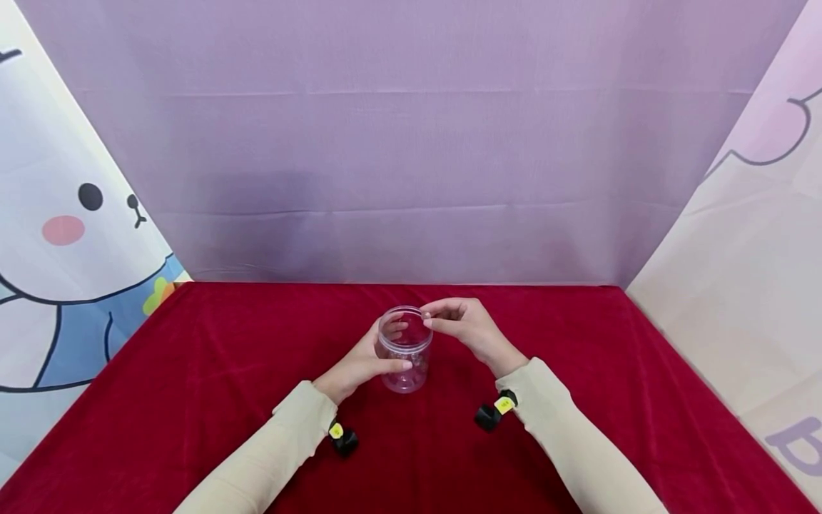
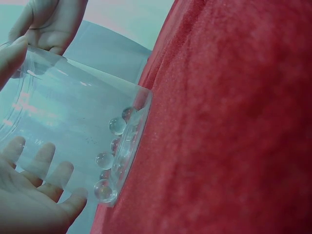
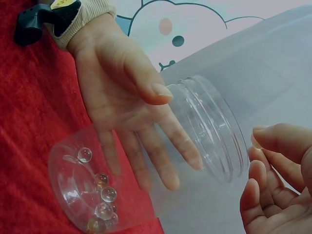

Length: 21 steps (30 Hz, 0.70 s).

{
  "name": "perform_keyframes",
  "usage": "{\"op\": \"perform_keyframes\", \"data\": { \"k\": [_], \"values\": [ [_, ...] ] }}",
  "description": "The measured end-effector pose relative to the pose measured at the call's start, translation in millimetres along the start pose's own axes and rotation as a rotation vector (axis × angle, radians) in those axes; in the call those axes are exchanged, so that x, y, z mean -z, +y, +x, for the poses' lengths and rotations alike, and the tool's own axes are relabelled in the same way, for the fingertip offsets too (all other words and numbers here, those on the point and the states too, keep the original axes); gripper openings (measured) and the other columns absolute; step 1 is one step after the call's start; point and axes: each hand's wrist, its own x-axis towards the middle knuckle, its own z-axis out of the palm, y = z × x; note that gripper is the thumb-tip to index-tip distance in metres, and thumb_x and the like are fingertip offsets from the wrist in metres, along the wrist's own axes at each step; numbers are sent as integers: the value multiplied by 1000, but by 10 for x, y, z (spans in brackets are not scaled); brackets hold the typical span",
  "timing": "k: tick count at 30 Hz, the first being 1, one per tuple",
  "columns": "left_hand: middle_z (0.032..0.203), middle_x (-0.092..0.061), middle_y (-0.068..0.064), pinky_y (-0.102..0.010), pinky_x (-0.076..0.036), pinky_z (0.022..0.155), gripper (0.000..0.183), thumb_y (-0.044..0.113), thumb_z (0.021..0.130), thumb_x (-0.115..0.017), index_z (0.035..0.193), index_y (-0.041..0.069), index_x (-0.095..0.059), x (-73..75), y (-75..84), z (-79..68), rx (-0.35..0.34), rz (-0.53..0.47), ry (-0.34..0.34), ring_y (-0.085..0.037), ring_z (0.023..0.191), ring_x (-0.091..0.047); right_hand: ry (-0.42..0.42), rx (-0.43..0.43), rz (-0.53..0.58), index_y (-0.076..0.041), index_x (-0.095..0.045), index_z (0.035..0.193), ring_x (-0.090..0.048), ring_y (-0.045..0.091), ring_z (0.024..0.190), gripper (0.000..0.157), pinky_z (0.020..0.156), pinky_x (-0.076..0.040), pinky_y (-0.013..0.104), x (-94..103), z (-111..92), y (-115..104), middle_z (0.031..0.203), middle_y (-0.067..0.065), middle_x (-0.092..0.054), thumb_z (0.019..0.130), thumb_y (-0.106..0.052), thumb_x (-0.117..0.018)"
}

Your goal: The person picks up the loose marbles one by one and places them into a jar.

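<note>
A clear jar (image 1: 406,348) with a threaded neck and no lid on its mouth is near the middle of the red cloth. My left hand (image 1: 361,360) grips its side, thumb on the near face and fingers round the far side. Several glass marbles (image 3: 108,194) lie at the jar's bottom, mostly clear, some amber-tinted; they also show as round balls (image 2: 104,161) in the left wrist view. At the right of the rim is my right hand (image 1: 472,327), thumb and fingertips bent together close against the edge. Whether something small sits between those fingertips is hidden.
Red velvet cloth (image 1: 257,343) covers the table. A purple fabric backdrop (image 1: 411,157) stands behind it, with printed panels at the left (image 1: 70,271) and right (image 1: 764,271). Black wrist cameras (image 1: 489,417) hang at both cuffs.
</note>
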Motion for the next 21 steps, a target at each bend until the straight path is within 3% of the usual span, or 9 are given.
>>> {"op": "perform_keyframes", "data": {
  "k": [21],
  "values": [
    [147, -33, -7, -49, -29, 109, 86, 6, 79, -73, 145, 25, -21, -5, -6, -2, 18, 11, 11, -26, 136, -29, -15, 11, -2, 6, -67, 105, -57, 12, 72, 25, 67, -49, 24, -53, 20, 40, 89, 7, -69, 82, -5, -69]
  ]
}}
